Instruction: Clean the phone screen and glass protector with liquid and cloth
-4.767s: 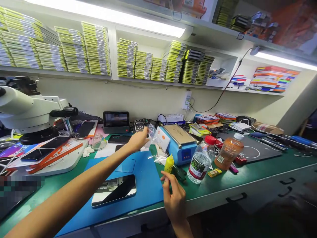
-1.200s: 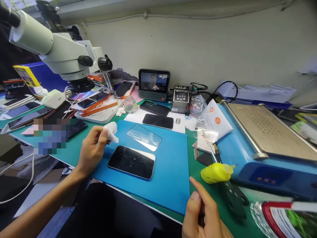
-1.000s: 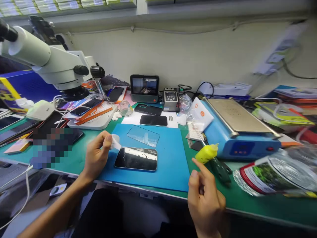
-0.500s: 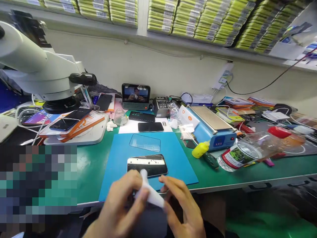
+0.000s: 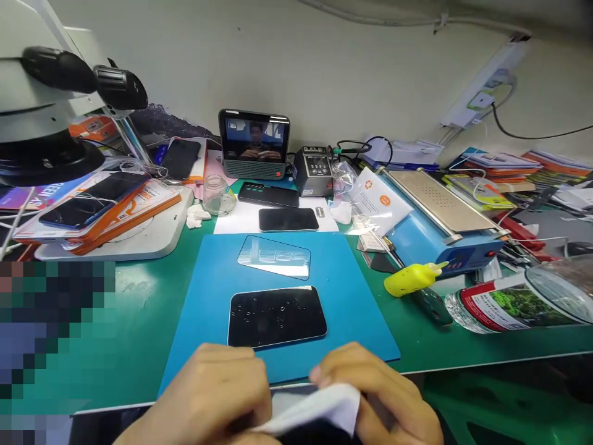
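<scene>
At the near edge of the bench, a folded white tissue (image 5: pixel 317 409) stretches between my two hands. My left hand (image 5: pixel 208 386) is closed on one end of it, with the fingertips hidden behind the knuckles. The other end is pinched by my right hand (image 5: pixel 382 392), its fingers curled. Just beyond the hands, a smartphone (image 5: pixel 278 316) lies screen up on the blue mat (image 5: pixel 352 296), clear droplets scattered over its black screen. A clear glass screen protector (image 5: pixel 275 256) with a thin black border lies farther back on the mat, apart from the phone.
Behind the mat lie a dark phone (image 5: pixel 288 219) and a phone case (image 5: pixel 269 194), near a display (image 5: pixel 254 145). Rightward are a yellow squeeze bottle (image 5: pixel 412 279), a blue heating plate machine (image 5: pixel 445 210) and a large plastic bottle (image 5: pixel 519 300). A microscope (image 5: pixel 41 123) overhangs the left.
The view has tipped down and closer to the bench. My hands have drawn lower and apart, with the tissue now stretched sideways between them. The phone and screen protector stay on the mat.
</scene>
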The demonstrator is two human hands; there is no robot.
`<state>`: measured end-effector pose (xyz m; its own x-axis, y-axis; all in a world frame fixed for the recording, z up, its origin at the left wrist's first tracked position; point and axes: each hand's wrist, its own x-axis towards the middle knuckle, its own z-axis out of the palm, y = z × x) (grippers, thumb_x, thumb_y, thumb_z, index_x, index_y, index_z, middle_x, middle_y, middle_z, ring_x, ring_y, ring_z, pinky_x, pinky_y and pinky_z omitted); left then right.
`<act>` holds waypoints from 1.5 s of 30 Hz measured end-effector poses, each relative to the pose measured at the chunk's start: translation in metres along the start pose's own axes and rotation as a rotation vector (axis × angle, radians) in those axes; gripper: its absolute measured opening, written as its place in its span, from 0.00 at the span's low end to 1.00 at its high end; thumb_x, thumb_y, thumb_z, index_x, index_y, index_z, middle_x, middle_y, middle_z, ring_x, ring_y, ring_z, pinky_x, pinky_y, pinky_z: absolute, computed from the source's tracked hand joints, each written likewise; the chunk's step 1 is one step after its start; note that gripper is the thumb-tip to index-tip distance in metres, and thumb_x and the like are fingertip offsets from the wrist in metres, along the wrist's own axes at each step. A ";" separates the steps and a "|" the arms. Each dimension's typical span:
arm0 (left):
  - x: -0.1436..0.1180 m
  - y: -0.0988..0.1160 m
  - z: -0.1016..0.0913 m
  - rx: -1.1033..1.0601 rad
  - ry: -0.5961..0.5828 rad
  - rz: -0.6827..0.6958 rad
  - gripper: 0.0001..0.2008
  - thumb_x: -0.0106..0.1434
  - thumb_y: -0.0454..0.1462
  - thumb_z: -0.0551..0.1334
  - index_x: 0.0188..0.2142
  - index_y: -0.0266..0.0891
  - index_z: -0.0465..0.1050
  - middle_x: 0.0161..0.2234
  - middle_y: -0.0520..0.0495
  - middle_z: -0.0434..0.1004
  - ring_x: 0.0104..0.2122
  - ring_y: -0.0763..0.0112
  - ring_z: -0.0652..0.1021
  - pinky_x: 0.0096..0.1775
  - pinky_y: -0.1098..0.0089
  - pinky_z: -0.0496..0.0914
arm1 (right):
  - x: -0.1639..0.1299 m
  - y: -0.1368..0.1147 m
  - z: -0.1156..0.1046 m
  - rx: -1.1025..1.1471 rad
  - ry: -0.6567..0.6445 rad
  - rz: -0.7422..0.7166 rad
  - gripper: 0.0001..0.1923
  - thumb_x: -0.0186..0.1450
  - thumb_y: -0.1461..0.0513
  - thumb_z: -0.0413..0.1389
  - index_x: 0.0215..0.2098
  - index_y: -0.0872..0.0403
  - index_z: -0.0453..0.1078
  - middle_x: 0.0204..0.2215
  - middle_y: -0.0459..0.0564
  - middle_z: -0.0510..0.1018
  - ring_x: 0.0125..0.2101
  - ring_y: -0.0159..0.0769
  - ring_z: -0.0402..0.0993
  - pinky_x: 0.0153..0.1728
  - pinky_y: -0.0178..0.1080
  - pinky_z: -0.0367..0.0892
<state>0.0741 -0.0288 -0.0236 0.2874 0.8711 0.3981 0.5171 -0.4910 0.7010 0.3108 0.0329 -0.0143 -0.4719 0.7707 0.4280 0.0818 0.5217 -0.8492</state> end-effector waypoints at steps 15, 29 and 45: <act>-0.017 -0.043 -0.031 0.183 0.159 -0.560 0.28 0.71 0.51 0.67 0.67 0.55 0.65 0.59 0.46 0.76 0.54 0.55 0.78 0.55 0.57 0.74 | 0.011 0.037 -0.009 -0.821 -0.055 -0.339 0.15 0.74 0.68 0.55 0.57 0.55 0.76 0.51 0.55 0.84 0.53 0.44 0.80 0.54 0.46 0.75; -0.019 -0.051 -0.025 0.337 0.030 -0.447 0.50 0.65 0.52 0.72 0.77 0.64 0.44 0.62 0.46 0.73 0.61 0.45 0.72 0.62 0.44 0.66 | -0.018 0.040 0.000 -1.036 -0.323 -0.376 0.41 0.80 0.44 0.44 0.76 0.68 0.55 0.75 0.62 0.61 0.77 0.49 0.52 0.77 0.52 0.50; -0.021 -0.053 -0.031 0.262 0.036 -0.445 0.50 0.65 0.51 0.73 0.77 0.60 0.45 0.61 0.46 0.76 0.61 0.46 0.72 0.64 0.45 0.63 | 0.015 0.013 0.044 -0.985 -0.357 -0.271 0.45 0.77 0.41 0.49 0.73 0.72 0.61 0.73 0.70 0.62 0.72 0.59 0.61 0.70 0.58 0.66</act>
<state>0.0157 -0.0213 -0.0513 -0.0320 0.9924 0.1188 0.7687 -0.0515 0.6375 0.2660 0.0350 -0.0331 -0.7960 0.5177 0.3137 0.5305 0.8462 -0.0503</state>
